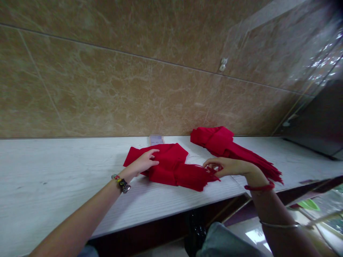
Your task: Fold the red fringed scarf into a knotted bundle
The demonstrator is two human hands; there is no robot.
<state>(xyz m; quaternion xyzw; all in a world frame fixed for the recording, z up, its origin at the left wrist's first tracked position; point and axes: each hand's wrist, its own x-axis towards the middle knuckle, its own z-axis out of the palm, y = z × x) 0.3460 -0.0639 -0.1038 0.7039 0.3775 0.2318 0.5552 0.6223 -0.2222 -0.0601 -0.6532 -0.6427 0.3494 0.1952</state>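
Nearest, at the bottom edge, greyish-green fabric (225, 242) covers part of the person below the table (53, 178), whose white top has a faint wood grain. Both forearms reach in over it. The left wrist wears a beaded bracelet (122, 183); on the right arm are a red band (259, 187) and, nearer the elbow, a thin silver bangle (280, 225).

The front scarf (166, 166), red and folded into a bundle, lies on the table between the hands, its fringed end pointing right. The left hand (146, 161) rests on the bundle's left part, fingers loosely spread and gripping nothing. The right hand (218, 167) is at the fringe, fingers half curled with red strands showing between thumb and fingers; whether they are pinched tight cannot be told.

Farther back and to the right lies the rear scarf (213, 138), also red and folded, its fringed tail slanting toward the right. Just behind the front scarf, a small card (156, 140) sits near the brown marbled wall (107, 89), which carries a small white fitting (223, 64).
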